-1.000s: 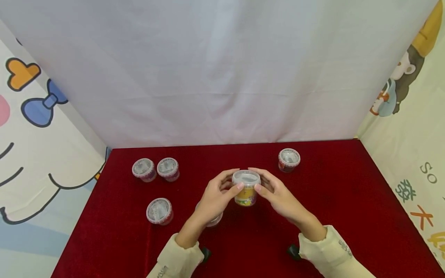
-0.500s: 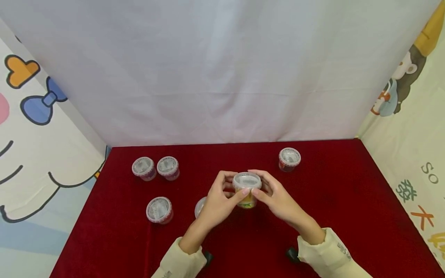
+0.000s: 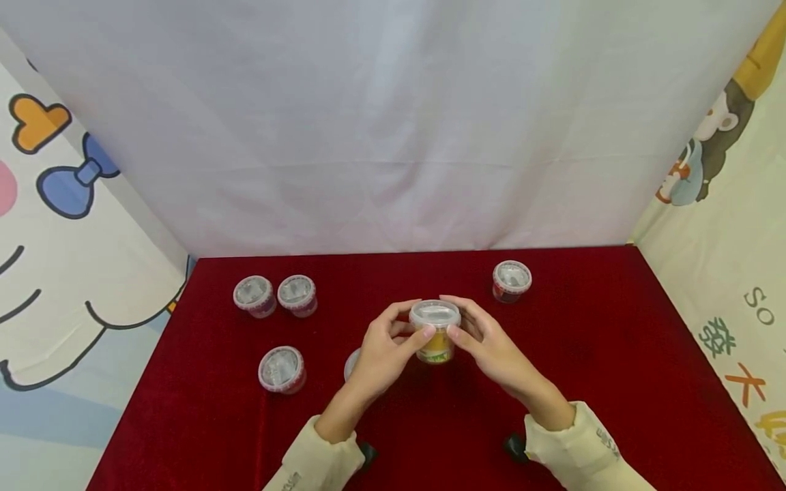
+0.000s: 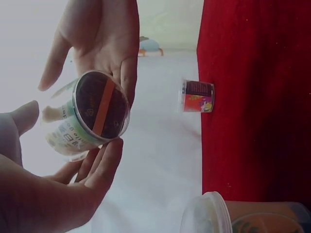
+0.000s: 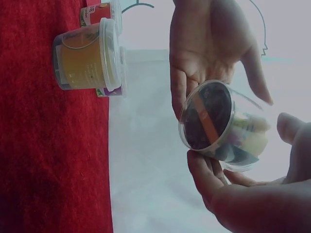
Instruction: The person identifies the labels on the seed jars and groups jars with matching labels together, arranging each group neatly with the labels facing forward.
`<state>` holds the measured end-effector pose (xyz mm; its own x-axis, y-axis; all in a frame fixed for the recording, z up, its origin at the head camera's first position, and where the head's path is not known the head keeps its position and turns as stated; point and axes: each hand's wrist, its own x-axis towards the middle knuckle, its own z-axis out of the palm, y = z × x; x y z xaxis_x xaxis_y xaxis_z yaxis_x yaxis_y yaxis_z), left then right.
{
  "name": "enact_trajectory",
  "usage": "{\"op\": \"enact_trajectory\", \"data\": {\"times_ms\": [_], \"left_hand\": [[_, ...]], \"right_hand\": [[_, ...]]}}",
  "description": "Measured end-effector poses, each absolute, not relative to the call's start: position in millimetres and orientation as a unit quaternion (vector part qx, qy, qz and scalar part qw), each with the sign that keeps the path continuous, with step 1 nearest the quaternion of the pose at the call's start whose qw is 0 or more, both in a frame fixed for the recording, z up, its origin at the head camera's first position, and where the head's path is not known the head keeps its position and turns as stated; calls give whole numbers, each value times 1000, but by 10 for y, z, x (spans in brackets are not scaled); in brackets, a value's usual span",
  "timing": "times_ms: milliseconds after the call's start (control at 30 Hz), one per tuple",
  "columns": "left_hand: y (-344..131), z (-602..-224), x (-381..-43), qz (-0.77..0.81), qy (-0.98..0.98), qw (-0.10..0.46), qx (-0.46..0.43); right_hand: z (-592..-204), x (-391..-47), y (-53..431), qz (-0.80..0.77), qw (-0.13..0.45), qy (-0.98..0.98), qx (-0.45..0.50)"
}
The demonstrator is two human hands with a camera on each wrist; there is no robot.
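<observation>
Both hands hold one clear plastic tub between them, lifted above the red cloth. It has a yellow and green label and a clear lid facing up. My left hand grips its left side, thumb at the front under the lid's rim and fingers behind. On the opposite side, my right hand grips it the same way. Both wrist views show the tub's dark underside with an orange strip across it. Partly hidden behind the left hand, another lidded tub stands on the cloth.
On the red cloth, two lidded tubs, one far left and one beside it, stand near the back. Another tub is nearer at left, and one stands back right. A white curtain hangs behind.
The held tub dips slightly, then rises back, and a different part of its label faces me. My left hand has shifted a little, covering more of the tub behind it.
</observation>
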<state>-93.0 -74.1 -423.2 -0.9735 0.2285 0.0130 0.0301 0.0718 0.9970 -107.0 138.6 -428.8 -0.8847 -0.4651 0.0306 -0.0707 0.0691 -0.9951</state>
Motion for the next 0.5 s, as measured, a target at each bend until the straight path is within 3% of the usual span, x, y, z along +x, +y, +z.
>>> {"op": "enact_trajectory", "data": {"times_ms": [233, 500], "left_hand": [[-721, -4251, -912, 678, 728, 64, 75], [-751, -4224, -921, 694, 707, 100, 94]], "right_hand": [[-4288, -1049, 1345, -658, 149, 717, -174], [-4262, -1062, 1392, -658, 163, 714, -175]]}}
